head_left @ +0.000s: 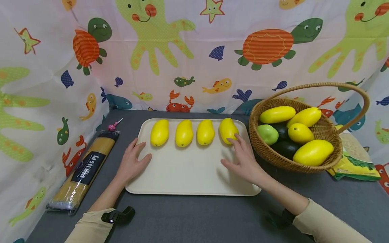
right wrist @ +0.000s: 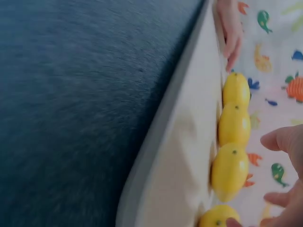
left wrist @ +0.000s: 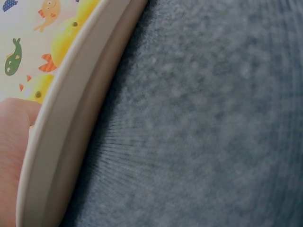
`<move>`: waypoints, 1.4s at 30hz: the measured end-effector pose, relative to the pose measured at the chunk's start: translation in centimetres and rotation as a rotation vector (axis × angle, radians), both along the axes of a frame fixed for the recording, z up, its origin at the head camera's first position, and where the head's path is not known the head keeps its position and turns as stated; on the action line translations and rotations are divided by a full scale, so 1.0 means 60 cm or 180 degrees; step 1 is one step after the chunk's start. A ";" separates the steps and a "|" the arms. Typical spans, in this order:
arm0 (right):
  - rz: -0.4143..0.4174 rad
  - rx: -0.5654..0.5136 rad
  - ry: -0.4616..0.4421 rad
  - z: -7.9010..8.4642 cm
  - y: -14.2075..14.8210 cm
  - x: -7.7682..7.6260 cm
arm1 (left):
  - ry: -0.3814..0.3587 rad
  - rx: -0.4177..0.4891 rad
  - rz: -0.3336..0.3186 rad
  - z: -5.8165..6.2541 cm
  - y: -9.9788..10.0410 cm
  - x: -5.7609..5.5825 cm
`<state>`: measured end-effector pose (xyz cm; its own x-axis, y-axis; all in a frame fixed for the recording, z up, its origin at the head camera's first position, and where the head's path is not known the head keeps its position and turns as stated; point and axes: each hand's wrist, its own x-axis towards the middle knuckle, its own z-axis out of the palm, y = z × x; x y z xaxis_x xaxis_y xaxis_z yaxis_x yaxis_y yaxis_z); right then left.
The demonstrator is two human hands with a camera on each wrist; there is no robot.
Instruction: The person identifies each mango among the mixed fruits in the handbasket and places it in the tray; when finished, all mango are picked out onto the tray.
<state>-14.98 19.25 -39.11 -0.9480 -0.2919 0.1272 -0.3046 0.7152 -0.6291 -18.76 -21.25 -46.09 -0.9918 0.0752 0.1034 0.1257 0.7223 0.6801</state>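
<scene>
With left hand [head_left: 132,163] and right hand [head_left: 244,162] spread and empty, we risk a nudge rolling the rightmost fruit [head_left: 227,130] on the tray [head_left: 188,175]!

Head cam: up high, faces forward and down, farthest back, gets whole tray [head_left: 188,175], left hand [head_left: 133,163], right hand [head_left: 245,162], backdrop [head_left: 218,71]. Left wrist: low, rolled, very near the tray's edge, frame mostly table [left wrist: 203,118]. Right wrist: low, rolled sideways, looks leftward across the tray to the left hand. Head and right wrist share all four yellow fruits [head_left: 205,132]; tray shows in all three
</scene>
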 end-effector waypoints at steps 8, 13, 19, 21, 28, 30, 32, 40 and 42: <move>0.0332 0.0560 0.1591 0.048 0.042 0.026 | 0.0043 -0.0001 -0.0002 0.000 -0.003 0.000; 0.0171 0.0676 0.1795 0.092 0.083 0.019 | 0.0038 -0.0001 0.0011 -0.001 -0.005 0.001; -0.0033 0.1011 0.1399 0.139 0.139 -0.002 | 0.0017 -0.0026 0.0018 0.000 -0.006 0.002; -0.0089 0.1146 0.1117 0.153 0.158 -0.012 | 0.0010 -0.0029 0.0024 0.001 -0.006 0.003; -0.0506 0.1491 0.0324 0.197 0.229 -0.069 | -0.0030 -0.0018 0.0035 0.001 -0.006 0.002; -0.0623 0.1527 0.0237 0.204 0.252 -0.088 | -0.0023 -0.0019 0.0029 0.001 -0.005 0.001; -0.0739 0.1557 0.0148 0.208 0.274 -0.105 | -0.0014 -0.0019 0.0020 0.001 -0.005 0.001; -0.1086 0.1882 -0.0220 0.206 0.345 -0.149 | -0.0003 0.0008 0.0014 0.002 -0.001 0.000; -0.1131 0.1931 -0.0314 0.203 0.352 -0.152 | 0.0010 0.0001 0.0008 0.001 -0.001 0.000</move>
<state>-24.11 40.39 -26.96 -0.9977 0.0450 -0.0513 0.0501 0.9936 -0.1010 -18.77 -21.31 -46.06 -0.9917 0.0725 0.1065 0.1258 0.7225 0.6798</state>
